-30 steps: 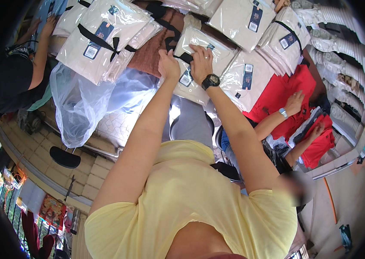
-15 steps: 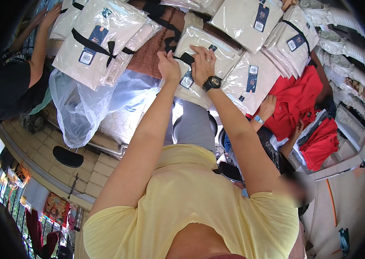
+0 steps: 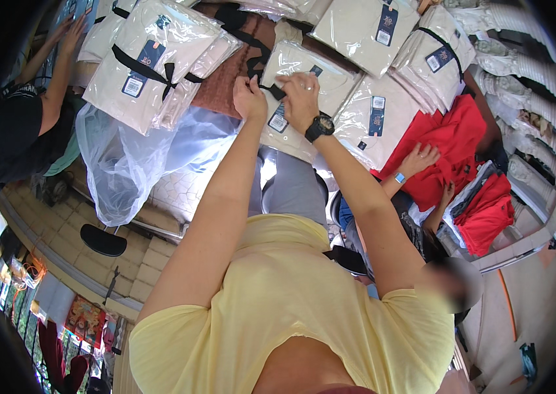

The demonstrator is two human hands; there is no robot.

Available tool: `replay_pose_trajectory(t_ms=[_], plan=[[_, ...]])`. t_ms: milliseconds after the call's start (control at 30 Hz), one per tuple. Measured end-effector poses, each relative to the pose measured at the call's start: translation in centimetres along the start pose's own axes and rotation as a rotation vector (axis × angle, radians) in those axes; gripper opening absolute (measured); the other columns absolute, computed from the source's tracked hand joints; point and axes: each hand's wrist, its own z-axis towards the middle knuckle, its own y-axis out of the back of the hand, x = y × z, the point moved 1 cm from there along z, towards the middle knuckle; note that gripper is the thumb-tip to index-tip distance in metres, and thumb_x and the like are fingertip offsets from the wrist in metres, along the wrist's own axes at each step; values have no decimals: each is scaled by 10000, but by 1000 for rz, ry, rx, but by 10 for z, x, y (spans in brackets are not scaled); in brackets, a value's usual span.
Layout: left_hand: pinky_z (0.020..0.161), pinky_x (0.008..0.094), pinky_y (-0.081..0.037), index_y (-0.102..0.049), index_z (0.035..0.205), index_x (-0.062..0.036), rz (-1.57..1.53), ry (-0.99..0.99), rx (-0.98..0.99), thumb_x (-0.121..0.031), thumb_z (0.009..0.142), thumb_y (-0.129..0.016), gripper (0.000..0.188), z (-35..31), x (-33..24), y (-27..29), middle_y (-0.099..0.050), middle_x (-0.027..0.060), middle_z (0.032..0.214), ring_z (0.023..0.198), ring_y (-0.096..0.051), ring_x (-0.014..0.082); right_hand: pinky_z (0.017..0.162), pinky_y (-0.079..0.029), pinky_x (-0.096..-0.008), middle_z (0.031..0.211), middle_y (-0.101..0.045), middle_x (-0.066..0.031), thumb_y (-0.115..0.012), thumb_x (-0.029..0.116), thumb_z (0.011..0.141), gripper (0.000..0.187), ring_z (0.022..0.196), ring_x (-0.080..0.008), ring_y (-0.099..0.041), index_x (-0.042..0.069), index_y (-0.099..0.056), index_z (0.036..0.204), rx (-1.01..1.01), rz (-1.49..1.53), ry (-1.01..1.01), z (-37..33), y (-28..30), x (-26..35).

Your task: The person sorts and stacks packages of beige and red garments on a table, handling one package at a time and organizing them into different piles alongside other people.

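Several cream garments folded in clear plastic form a stack in front of me, and the top package (image 3: 291, 60) has a dark blue tag (image 3: 278, 117). A black fabric strip (image 3: 275, 92) lies across this package. My left hand (image 3: 249, 98) is closed, pinching the strip near the package's left edge. Over the middle of the package, my right hand (image 3: 300, 100) has its fingertips bent onto the strip's other part. It wears a black watch (image 3: 320, 128). My palms and fingers hide part of the strip.
At left stands a bundle (image 3: 120, 52) tied with black strip, above a hanging clear plastic bag (image 3: 117, 164). More packages (image 3: 363, 33) lie at the right. A co-worker's hand (image 3: 420, 159) rests on red garments (image 3: 448, 141); another person's arms (image 3: 58, 79) reach in at far left.
My right hand has shifted slightly left, its fingers now bent more closely onto the strip. My left hand still pinches it. The co-worker's hand has moved up onto the red garments, fingers spread.
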Motion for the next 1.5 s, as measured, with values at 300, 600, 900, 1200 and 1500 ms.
replay_pose_trajectory(t_ms=[300,600,900,1200,1500], plan=[[598,404,-469,-594,781,-51,99,96,176,-223,806,-703,205,18,3,-1,-637,139,669,654,-633,309,791,-344,-428,812,-645,-75,-494,26,826,145,860,-304,-551,90,-526,952,206,420,-360,5,-20,-1],[618,450,-464,-603,780,-96,189,146,128,-271,805,-687,196,25,1,-5,-653,148,711,685,-636,340,638,-423,-426,687,-611,-130,-538,104,890,71,671,-329,-596,47,-495,885,108,327,-354,6,-7,19],[610,449,-460,-607,777,-112,241,187,129,-271,807,-681,178,25,-3,-7,-655,144,702,682,-635,342,590,-450,-367,649,-603,-137,-518,104,919,86,604,-287,-603,23,-492,911,89,502,-468,-1,-2,16],[609,314,-503,-524,869,-50,-677,266,271,-168,946,-560,145,44,42,-1,-672,113,805,708,-654,193,598,-439,-269,707,-572,-66,-459,94,953,88,693,-136,-582,8,-461,932,70,764,-525,19,-14,10],[592,208,-462,-493,882,-41,-971,498,424,-62,917,-597,111,36,-3,6,-646,76,839,694,-598,116,566,-541,-270,751,-592,-64,-459,140,968,167,619,-151,-641,-5,-480,1050,187,831,-733,75,-1,-14]])
